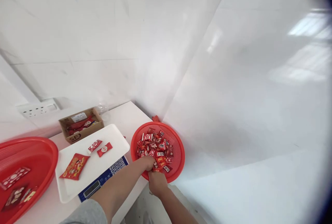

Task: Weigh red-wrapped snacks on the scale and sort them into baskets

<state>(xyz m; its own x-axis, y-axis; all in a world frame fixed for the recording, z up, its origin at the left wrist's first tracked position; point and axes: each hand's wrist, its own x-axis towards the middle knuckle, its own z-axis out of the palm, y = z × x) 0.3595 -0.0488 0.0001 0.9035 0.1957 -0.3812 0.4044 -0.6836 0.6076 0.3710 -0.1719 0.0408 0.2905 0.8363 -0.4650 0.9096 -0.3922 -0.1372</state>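
A round red mesh basket [178,137] holds many small red snack packets [153,144]. My left hand [147,163] reaches over its near rim, the fingers curled down by the packets. Close below it, nearly touching, my right hand [157,183] is closed over the same stretch of rim. Both sets of fingertips are hidden, so what they grip does not show. Orange-red packets [161,161] lie right beside the hands.
Left of the basket stands a blue digital scale [103,179] with a white tray [103,141] bearing a few red packets. Behind it is a cardboard box [88,131] of packets. A larger red basin [49,148] sits far left. White walls [166,44] enclose the corner.
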